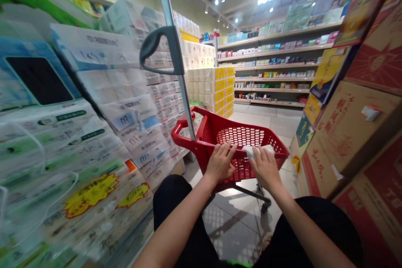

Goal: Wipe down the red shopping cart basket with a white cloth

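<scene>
Stacked packs [132,111] left of red cart [203,155]; cartons [351,121] right of cart. My left fingers [223,149], slightly spread, rest on cart's near rim; my right fingers [262,155] extend over white cloth [250,150] on same rim.

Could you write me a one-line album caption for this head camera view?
Crouched in a shop aisle: left hand on a red basket trolley's rim, right hand pressing a white cloth there.
</scene>
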`<control>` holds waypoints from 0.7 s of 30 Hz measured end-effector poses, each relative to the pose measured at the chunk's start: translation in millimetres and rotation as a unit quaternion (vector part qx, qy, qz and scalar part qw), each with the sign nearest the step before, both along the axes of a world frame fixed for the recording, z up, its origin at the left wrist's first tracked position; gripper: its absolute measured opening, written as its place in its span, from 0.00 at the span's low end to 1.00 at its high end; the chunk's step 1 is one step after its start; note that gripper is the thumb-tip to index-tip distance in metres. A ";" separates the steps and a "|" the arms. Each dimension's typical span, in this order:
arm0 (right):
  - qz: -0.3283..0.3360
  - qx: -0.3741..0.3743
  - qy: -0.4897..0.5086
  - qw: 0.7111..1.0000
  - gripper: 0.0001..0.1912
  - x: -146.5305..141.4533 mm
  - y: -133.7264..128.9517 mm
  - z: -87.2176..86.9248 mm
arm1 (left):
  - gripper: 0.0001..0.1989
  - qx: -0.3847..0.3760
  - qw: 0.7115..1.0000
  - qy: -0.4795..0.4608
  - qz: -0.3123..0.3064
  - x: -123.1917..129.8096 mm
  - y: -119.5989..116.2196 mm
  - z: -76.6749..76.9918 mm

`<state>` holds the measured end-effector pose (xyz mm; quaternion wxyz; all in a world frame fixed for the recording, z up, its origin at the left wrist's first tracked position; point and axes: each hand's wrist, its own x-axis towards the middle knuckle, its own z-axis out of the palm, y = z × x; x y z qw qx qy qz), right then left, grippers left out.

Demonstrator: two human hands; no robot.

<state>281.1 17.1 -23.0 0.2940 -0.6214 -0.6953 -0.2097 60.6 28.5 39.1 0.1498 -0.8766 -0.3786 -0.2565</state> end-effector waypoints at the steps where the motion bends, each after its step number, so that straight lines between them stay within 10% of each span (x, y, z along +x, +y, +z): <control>1: 0.028 -0.005 -0.007 1.000 0.29 -19.7 -0.7 2.4 | 0.41 -0.001 1.000 -0.001 -0.002 0.3 0.2 0.2; 6: 0.153 -0.021 -0.026 0.988 0.35 -68.1 -3.7 14.8 | 0.39 0.007 1.000 0.012 -0.016 -4.7 0.0 2.9; 10: 0.178 -0.053 -0.034 0.982 0.32 -27.8 -3.2 16.9 | 0.36 0.024 0.999 0.024 -0.001 -7.9 -2.7 4.0; 16: 0.012 -0.028 0.028 0.999 0.27 57.9 -1.2 0.6 | 0.27 0.036 0.999 0.031 0.024 -7.1 -0.2 6.1; 21: 0.014 -0.017 0.002 1.000 0.24 72.2 5.0 -9.3 | 0.25 0.073 0.995 0.025 0.062 19.5 1.1 7.5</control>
